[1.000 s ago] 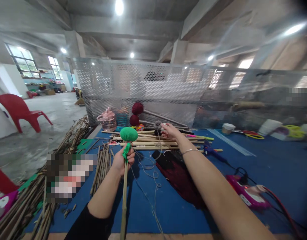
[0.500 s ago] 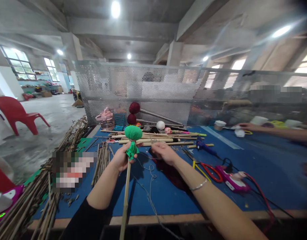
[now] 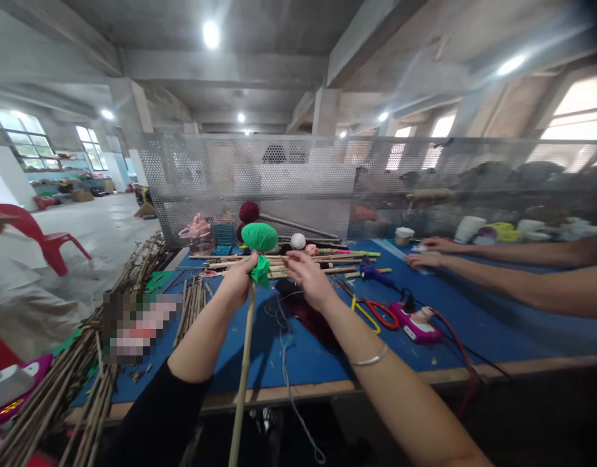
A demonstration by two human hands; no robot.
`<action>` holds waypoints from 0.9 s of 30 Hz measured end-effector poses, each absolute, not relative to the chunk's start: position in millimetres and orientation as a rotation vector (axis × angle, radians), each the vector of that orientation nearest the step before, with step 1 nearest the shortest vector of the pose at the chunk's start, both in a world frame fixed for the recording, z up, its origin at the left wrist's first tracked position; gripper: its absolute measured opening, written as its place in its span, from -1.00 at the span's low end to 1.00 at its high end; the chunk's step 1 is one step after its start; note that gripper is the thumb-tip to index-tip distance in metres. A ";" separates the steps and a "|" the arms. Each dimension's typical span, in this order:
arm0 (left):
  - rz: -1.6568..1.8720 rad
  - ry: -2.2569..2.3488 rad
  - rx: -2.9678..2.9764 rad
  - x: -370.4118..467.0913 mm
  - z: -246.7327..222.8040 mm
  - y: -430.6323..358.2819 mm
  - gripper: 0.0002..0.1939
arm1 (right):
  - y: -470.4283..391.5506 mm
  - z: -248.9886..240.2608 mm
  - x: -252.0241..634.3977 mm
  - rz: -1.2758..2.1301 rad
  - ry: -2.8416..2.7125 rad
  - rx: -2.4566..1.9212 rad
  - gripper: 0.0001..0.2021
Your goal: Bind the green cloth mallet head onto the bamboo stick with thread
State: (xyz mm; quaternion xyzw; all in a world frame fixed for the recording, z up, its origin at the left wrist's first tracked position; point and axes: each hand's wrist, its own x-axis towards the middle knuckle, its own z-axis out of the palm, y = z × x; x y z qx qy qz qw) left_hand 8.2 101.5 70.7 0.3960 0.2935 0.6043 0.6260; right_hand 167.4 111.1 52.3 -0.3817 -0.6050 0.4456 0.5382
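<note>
While my left hand (image 3: 238, 280) stays closed around the top of the pale stick (image 3: 243, 376), where the loose green cloth (image 3: 260, 270) bunches, my right hand (image 3: 308, 277) has come in from over the row of sticks (image 3: 327, 264) to just beside it. Its fingers are parted and half curled; whether they pinch a strand, I cannot tell. As I judge it, both hands are now gathered at that bunched neck. The rounded green head (image 3: 259, 237) sits above my left fingers, at the stick's upper end. Below, grey string (image 3: 284, 370) trails across the blue table (image 3: 522, 337) and hangs over its front edge. Dark red cloth (image 3: 310, 318) lies beneath my right wrist. Farther right are the scissors (image 3: 355, 303), a blue glue gun (image 3: 376, 274) and a magenta power strip (image 3: 419, 329). Beyond these, a co-worker's two hands (image 3: 424, 261), absent a second ago, now rest at the table.
</note>
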 end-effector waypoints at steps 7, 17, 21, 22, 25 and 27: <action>1.371 0.654 1.007 11.0 78.0 87.8 -0.76 | 83.0 66.2 158.9 1.569 -1.393 -0.701 -0.67; 1.229 0.254 0.839 19.9 82.8 63.3 -0.78 | 102.1 67.9 170.3 1.274 -1.233 -0.708 -0.68; 1.090 0.151 0.683 33.9 85.2 59.0 -0.83 | 109.8 52.3 148.8 1.338 -1.207 -0.623 -0.66; 1.088 0.154 0.667 36.2 85.3 59.6 -0.85 | 112.0 48.1 144.5 1.363 -1.187 -0.604 -0.64; 1.152 0.206 0.697 39.2 85.3 66.2 -0.88 | 117.8 37.0 139.9 1.364 -1.186 -0.628 -0.62; 1.226 0.277 0.757 38.8 85.9 73.5 -0.87 | 117.2 32.9 145.0 1.244 -1.274 -0.679 -0.62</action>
